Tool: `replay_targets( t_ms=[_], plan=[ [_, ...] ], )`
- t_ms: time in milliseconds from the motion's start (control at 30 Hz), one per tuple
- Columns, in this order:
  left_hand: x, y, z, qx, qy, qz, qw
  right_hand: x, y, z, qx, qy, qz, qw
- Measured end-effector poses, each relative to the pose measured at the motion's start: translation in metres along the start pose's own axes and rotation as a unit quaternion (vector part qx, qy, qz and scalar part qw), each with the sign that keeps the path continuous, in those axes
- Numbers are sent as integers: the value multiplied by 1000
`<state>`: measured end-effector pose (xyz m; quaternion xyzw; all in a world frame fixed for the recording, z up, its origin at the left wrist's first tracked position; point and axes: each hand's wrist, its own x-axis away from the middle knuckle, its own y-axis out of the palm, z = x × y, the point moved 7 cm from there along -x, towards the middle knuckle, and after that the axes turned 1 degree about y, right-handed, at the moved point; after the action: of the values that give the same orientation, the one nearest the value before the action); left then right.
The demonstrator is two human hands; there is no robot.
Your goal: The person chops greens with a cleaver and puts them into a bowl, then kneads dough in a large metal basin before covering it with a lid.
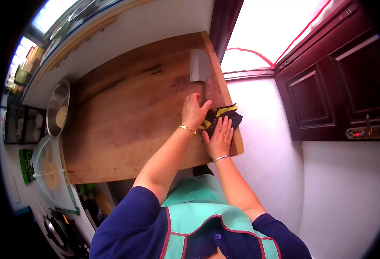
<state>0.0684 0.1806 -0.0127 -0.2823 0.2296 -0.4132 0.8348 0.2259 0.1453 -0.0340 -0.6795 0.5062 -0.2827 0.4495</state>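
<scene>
Black-and-yellow cloth (pixel 236 118) under right hand (pixel 219 140), fingers extended; left hand (pixel 193 113) just beside it, thumb and fingers apart. Cleaver (pixel 199 67) just beyond left hand.

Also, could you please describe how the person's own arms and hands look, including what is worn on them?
The left hand is ungloved, with a gold-coloured bracelet at its wrist; the right hand is also ungloved, with a slim silver-coloured bangle. Plain navy-blue sleeves reach about elbow level, leaving the forearms bare.
</scene>
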Motion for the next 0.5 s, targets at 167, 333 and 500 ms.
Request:
replay_targets(
  t_ms=[167, 333, 500],
  plan=[
    [-48, 32, 13, -101, -72, -163, 979, -76, 0, -5, 5, -69, -13, 998],
    [-78, -3, -17, -13, -110, -203, 973, -150, 6, -11, 6, -142, -38, 989],
    [-51, -49, -45, 383, -300, -209, 849, -253, 39, -30, -10, -187, 34, 982]
  ],
)
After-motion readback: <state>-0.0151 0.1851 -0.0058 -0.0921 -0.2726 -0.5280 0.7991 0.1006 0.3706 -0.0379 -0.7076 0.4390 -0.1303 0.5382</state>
